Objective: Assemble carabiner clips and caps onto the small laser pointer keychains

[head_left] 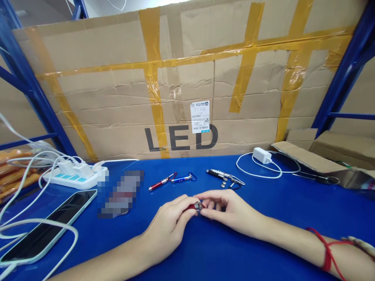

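Observation:
My left hand (168,226) and my right hand (227,210) meet over the blue table (263,218), both pinched on a small red keychain light (195,206) with a metal end. The left fingers wrap its red body; the right fingertips grip its metal tip. Farther back lie a red keychain light (159,182), a blue one (183,178) and a black-and-silver one (218,173) with small button cells (224,182) beside it.
A phone (48,226) lies at the left among white cables, with a power strip (74,177) behind it. A white charger (261,155) and its cable sit at the back right. Scissors (319,178) and cardboard boxes are at the far right. A taped cardboard wall marked LED stands behind.

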A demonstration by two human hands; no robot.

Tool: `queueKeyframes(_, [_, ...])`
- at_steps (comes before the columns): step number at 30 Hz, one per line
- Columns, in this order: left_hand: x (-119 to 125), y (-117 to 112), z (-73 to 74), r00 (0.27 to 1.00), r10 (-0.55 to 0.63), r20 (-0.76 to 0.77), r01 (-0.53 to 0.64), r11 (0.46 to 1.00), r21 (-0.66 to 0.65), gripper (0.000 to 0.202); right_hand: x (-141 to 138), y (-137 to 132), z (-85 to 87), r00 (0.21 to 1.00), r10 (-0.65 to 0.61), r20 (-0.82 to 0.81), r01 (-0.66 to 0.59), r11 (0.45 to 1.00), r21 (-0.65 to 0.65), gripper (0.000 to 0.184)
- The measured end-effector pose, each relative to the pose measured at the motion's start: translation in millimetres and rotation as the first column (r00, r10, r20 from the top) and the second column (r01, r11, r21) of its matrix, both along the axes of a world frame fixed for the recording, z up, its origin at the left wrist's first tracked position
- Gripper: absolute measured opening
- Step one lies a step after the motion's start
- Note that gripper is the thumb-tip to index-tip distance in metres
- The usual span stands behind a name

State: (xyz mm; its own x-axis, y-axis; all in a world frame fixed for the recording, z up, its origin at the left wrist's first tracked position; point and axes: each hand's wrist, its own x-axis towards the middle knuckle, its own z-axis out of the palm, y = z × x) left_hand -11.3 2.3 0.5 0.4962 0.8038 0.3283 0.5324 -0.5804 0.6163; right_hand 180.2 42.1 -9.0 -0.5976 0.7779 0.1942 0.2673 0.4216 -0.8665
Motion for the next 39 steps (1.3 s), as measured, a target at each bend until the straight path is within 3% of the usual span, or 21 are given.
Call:
queueKeyframes(2, [0.6,0.2,0.3,1.000,-0.002,0.007,0.002,1.000,0.004,0.022,1.0,-4.5,0.5,0.995,0.049,0.090,-0.063,0.986,0.156,0.036])
queueKeyframes(5, [1.1,0.3,0.7,1.000,-0.009,0.019,0.009,1.000,0.016,0.020,3.2,-10.7,0.7,0.974,0.059,0.219,-0.137,0.923,0.359,0.040])
queueKeyframes(8, [1.1,0.3,0.9,1.000,-0.012,0.023,0.011,1.000,0.013,0.020,4.9,-13.6,-0.2,0.950,0.015,0.312,-0.159,0.883,0.441,0.046])
queueKeyframes(12, [0.8,0.1,0.8,0.999,-0.029,0.028,0.029,1.000,0.005,0.021,4.7,-14.1,0.9,0.944,0.009,0.329,-0.171,0.867,0.468,0.042])
queueKeyframes(17, [0.6,-0.9,1.5,0.998,-0.049,0.025,0.049,0.999,0.002,0.024,1.8,-13.1,5.6,0.957,0.057,0.284,-0.174,0.897,0.406,0.016])
queueKeyframes(26, [0.9,-1.0,3.4,0.998,-0.059,0.030,0.059,0.998,0.003,0.027,1.0,-8.2,3.3,0.983,0.111,0.146,-0.143,0.964,0.226,0.025])
queueKeyframes(32, [-0.4,-1.4,2.7,0.997,-0.070,0.030,0.070,0.998,-0.003,0.026,0.3,-7.7,4.2,0.983,0.099,0.155,-0.134,0.963,0.234,0.020])
queueKeyframes(39, [-0.9,1.5,0.8,0.996,-0.093,0.005,0.093,0.996,-0.009,0.023,0.5,-9.2,2.7,0.984,0.096,0.148,-0.142,0.928,0.343,0.019])
